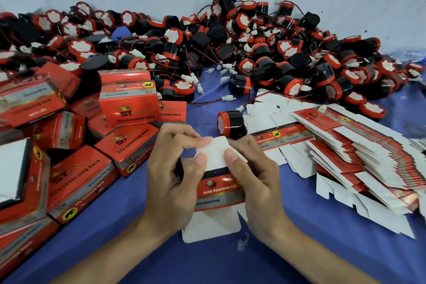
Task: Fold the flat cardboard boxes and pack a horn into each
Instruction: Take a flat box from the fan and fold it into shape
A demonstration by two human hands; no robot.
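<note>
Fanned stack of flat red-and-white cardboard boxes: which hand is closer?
Right. The right hand grips the half-folded red cardboard box just left of the stack; the left hand grips the box's far side.

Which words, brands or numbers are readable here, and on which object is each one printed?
"ST", below a crown: stacked folded box.
"12V reversing horn": that box; also upside down on the held box, gripped by left hand and right hand.
"Genuine Parts", upside down: held box, grey band.
Flat boxes: print too blurred.
Horns: no readable text.
</note>
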